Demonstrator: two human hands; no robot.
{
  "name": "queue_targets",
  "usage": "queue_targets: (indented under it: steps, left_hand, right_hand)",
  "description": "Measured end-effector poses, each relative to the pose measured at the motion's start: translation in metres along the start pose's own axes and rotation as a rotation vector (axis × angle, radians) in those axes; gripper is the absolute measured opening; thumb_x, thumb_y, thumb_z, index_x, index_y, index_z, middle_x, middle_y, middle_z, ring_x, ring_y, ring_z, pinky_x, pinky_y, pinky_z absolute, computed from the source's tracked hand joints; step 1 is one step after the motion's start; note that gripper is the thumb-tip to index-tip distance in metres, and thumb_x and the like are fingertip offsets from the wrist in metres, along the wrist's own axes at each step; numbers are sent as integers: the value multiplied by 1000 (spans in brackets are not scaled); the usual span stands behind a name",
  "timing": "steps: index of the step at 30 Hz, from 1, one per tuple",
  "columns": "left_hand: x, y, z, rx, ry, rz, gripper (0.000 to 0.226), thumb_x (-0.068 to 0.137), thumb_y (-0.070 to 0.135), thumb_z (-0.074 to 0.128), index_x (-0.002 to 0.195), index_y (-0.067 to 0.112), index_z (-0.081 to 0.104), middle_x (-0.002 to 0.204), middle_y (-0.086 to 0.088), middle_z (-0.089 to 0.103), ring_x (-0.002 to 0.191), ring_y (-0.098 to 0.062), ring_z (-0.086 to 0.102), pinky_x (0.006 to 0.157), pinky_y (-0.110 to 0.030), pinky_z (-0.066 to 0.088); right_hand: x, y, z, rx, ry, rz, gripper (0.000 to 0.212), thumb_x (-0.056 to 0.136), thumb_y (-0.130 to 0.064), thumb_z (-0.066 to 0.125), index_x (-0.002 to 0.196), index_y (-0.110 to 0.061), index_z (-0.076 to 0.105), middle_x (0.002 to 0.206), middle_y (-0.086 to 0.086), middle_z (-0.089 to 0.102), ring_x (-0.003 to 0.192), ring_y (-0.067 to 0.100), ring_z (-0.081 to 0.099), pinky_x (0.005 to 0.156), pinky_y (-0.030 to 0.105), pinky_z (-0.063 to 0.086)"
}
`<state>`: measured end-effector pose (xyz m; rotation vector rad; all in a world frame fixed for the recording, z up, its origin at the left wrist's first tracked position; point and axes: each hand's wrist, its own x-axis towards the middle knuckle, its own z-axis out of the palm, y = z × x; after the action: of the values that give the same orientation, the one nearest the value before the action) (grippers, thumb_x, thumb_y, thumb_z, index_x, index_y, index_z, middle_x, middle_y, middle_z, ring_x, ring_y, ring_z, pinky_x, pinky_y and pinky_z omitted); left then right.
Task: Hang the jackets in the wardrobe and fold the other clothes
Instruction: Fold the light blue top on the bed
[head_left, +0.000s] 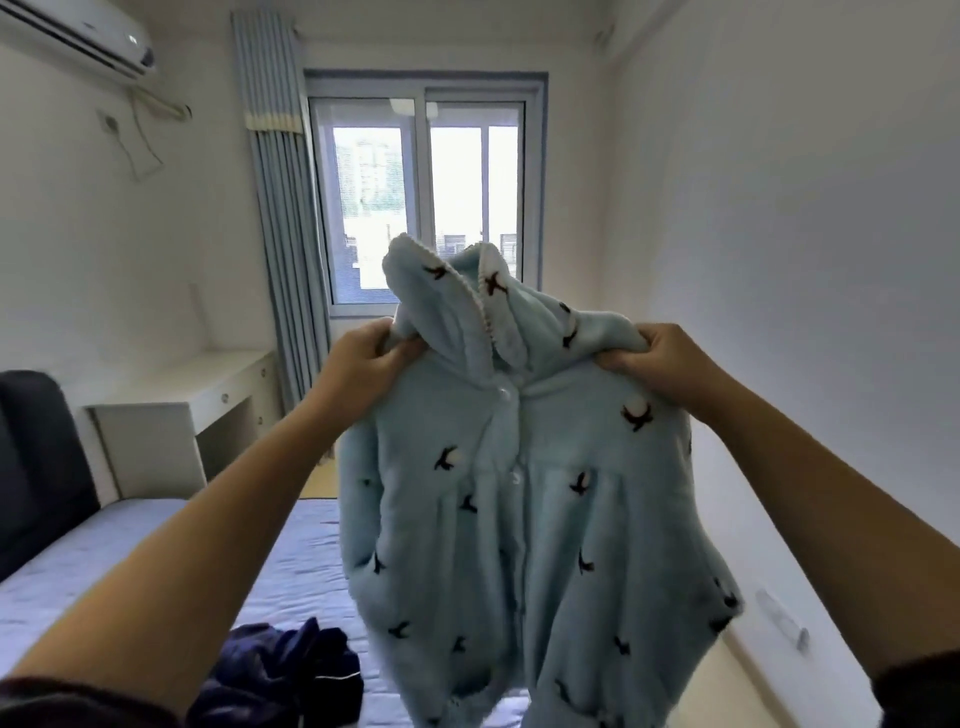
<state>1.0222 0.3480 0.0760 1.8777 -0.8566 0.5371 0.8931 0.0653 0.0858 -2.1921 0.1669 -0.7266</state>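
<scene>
Progress: early, by my reading. No wardrobe and no hanger in view, so nothing can be logged as hung; no folded stack visible either. One garment in hand, a light blue jacket (519, 519), held up in the air at frame centre and hanging down toward 6 o'clock, clear of the bed (93, 561) below it. Left hand (363, 353) grips the shoulder at about 10 o'clock of the garment, fingers curled tight round a bunch of fleece; right hand (670, 364) does the same at about 2 o'clock, fingers closed over the other shoulder. Remaining work, judged: find a hanger, hang this piece, then deal with the dark navy clothes (280, 670) lying crumpled on the bed at 7 o'clock, unfolded. Whether more garments lie out of frame, cannot tell. Jacket appearance: thick plush fleece, pale blue, scattered small dark bird-like motifs with white patches; hood (457, 291) stands up at 12 o'clock of the garment, edged with white scalloped trim; front faces the camera, closed by a row of white buttons (506, 397) down the middle; gathered seam across the chest; sleeves hang slack along both sides. Fabric looks soft and bulky, likely to slump on a thin hanger. Window (426, 208) directly behind at 12 o'clock, desk (208, 384) at 9 o'clock.
</scene>
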Motion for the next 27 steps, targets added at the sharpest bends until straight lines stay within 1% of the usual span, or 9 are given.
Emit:
queue_targets:
  steps: [2, 5, 8, 11, 15, 18, 21, 25, 27]
  left_hand:
    - [-5, 9, -7, 44, -79, -16, 45, 83, 45, 63, 85, 0, 64, 75, -14, 63, 67, -11, 53, 64, -35, 47]
    - [-15, 24, -15, 51, -174, -50, 56, 73, 58, 57, 87, 4, 66, 82, -10, 66, 74, -14, 57, 69, -36, 48]
    - [-21, 37, -24, 44, -194, -80, 49, 72, 59, 59, 93, 16, 68, 90, -3, 69, 83, -14, 62, 77, -34, 50]
    - [-19, 47, -36, 29, -195, -93, 21, 86, 40, 65, 90, 20, 69, 87, 1, 69, 82, -14, 63, 78, -33, 52]
    - [-2, 65, -51, -29, -215, -121, 27, 88, 36, 66, 102, 13, 70, 95, -5, 71, 88, -18, 68, 82, -35, 56]
    - [24, 60, -47, -26, -256, -163, 29, 88, 39, 62, 107, 18, 68, 98, 1, 70, 88, -14, 68, 81, -32, 55]
    - [54, 24, -19, 136, -306, -190, 30, 90, 42, 59, 102, 17, 68, 95, 1, 69, 89, -15, 64, 81, -32, 51]
    - [67, -79, 61, 386, -464, -324, 30, 92, 38, 56, 75, 15, 54, 81, -5, 59, 88, -28, 58, 67, -30, 36]
    - [56, -141, 114, 448, -518, -419, 22, 95, 32, 53, 88, 11, 56, 98, -12, 62, 97, -30, 57, 69, -29, 33]
  right_hand:
    - [-11, -4, -13, 22, -114, 30, 14, 82, -23, 71, 92, -14, 71, 92, 6, 72, 87, 19, 67, 78, 34, 56]
    - [-26, -9, -21, 57, -222, 32, 7, 85, -21, 69, 92, -21, 69, 89, 3, 72, 79, 13, 68, 65, 21, 53]
    - [-33, -16, -26, 130, -246, 31, 11, 86, -18, 66, 96, -17, 69, 89, 6, 72, 75, 14, 68, 60, 20, 54]
    - [-35, -29, -36, 206, -280, 18, 13, 87, -17, 63, 98, -15, 69, 86, 5, 73, 73, 16, 69, 58, 23, 55]
    - [-21, -44, -53, 288, -264, -6, 11, 88, -16, 59, 93, -15, 69, 78, 2, 74, 67, 13, 69, 55, 23, 55]
    - [6, -44, -56, 313, -253, 17, 11, 88, -17, 59, 93, -15, 69, 78, 3, 74, 66, 14, 69, 55, 24, 56]
    - [41, -17, -35, 272, -306, 122, 12, 88, -17, 61, 96, -17, 69, 84, 4, 74, 72, 16, 70, 59, 26, 56]
    - [81, 75, 43, 109, -329, 325, 17, 84, -15, 66, 100, -10, 69, 91, 8, 70, 82, 21, 65, 74, 31, 53]
    - [92, 138, 96, 15, -301, 399, 11, 79, -20, 69, 85, -10, 67, 79, 5, 65, 80, 21, 60, 73, 33, 48]
